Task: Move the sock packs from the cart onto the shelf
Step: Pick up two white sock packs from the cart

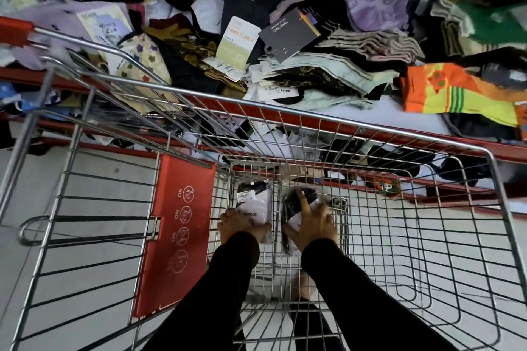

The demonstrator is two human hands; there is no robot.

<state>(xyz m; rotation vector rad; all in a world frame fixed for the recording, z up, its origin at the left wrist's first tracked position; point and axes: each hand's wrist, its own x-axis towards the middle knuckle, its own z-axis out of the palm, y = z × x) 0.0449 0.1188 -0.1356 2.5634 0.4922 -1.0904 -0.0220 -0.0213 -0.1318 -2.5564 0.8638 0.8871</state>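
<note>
Pale floor tiles show through the wire of a steel shopping cart, which stands hard against a red-framed shelf heaped with loose socks and tagged pairs — purple, green, an orange-and-yellow sock at the right edge. A red child-seat flap with white warning symbols hangs inside the cart on the left.

From the head view, both arms in black sleeves reach down to the cart's bottom grid. The left hand lies on the near end of a black-and-white sock pack with a printed label, fingers curled over its edge; whether it has truly gripped it or only presses on it, I cannot tell. The right hand is closed around a second, darker sock pack, fingers spread over its top and the thumb at its near side. The two packs lie just beside each other on the cart floor, and I see no others in the basket.

This looks like the pick-up step — apparently the last two packs. The next move calls for firming both grips, lifting the packs clear of the cart's far rim, and setting them on the shelf's pile beyond it, where a bare patch shows near the orange-and-yellow sock.
</note>
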